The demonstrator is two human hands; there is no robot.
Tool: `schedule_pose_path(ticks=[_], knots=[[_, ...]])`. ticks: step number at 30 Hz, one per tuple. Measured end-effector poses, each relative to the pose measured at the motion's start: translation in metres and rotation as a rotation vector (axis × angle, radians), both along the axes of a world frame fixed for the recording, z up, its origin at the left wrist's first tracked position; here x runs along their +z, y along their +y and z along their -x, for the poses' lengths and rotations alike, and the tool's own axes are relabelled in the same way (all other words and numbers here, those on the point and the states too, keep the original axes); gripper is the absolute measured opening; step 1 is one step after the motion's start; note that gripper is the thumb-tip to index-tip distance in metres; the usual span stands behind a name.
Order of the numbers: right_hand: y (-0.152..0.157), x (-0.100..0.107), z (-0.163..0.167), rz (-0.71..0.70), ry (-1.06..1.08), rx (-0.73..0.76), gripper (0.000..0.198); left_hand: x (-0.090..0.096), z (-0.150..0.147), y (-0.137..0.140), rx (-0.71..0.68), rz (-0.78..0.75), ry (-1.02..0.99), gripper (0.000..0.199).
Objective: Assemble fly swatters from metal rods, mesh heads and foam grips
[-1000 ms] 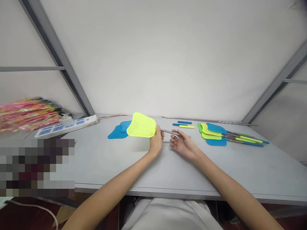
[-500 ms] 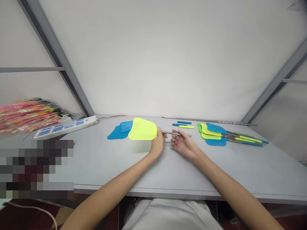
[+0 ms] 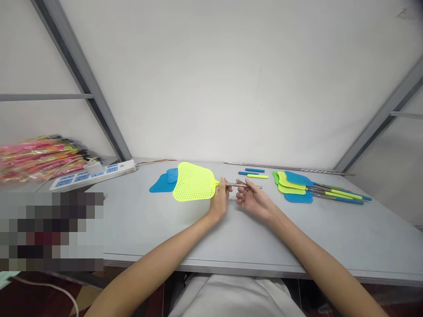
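A yellow fly swatter with a perforated head and a metal rod is held above the table, its head to the left. My left hand is closed around it where the head meets the rod. My right hand has its thumb and curled fingers on the rod near its right end. Behind the yellow head lie blue swatter heads, partly hidden. Two blue handle grips and a yellow handle grip lie beyond my right hand.
Several swatters with handles lie piled on the right. Long thin metal rods lie along the wall. At the left are a white power strip and a heap of colourful plastic-wrapped items. The table's front edge runs before me.
The yellow swatter head has turned and shows more of its face, reaching slightly lower and left. My right thumb and fingers have come in closer around the rod.
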State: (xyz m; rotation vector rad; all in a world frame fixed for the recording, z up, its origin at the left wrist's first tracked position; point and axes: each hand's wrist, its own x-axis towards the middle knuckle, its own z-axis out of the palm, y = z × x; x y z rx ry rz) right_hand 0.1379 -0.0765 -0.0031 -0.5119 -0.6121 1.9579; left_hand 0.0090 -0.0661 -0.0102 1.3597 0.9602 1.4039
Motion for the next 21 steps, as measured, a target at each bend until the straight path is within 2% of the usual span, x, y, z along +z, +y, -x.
schedule_pose_path(ticks=[4, 8, 11, 15, 19, 21], knots=[[-0.003, 0.003, 0.003, -0.015, -0.028, 0.039, 0.024, 0.005, -0.002, -0.005, -0.056, -0.083, 0.118, 0.036], [-0.002, 0.003, 0.002, -0.03, -0.071, -0.009, 0.025, 0.004, -0.002, -0.004, -0.047, -0.089, 0.131, 0.033], [0.006, -0.002, -0.006, -0.006, -0.083, -0.143, 0.026, -0.001, 0.0, 0.002, 0.001, -0.069, 0.11, 0.035], [0.026, -0.014, -0.031, -0.004, -0.217, -0.44, 0.019, -0.005, 0.001, 0.008, 0.048, -0.038, 0.095, 0.036], [0.045, -0.026, -0.062, -0.042, -0.278, -0.61, 0.012, -0.006, 0.001, 0.008, 0.047, -0.04, 0.12, 0.038], [0.051, -0.029, -0.074, -0.052, -0.308, -0.64, 0.014, -0.007, 0.0, 0.007, 0.033, -0.047, 0.139, 0.039]])
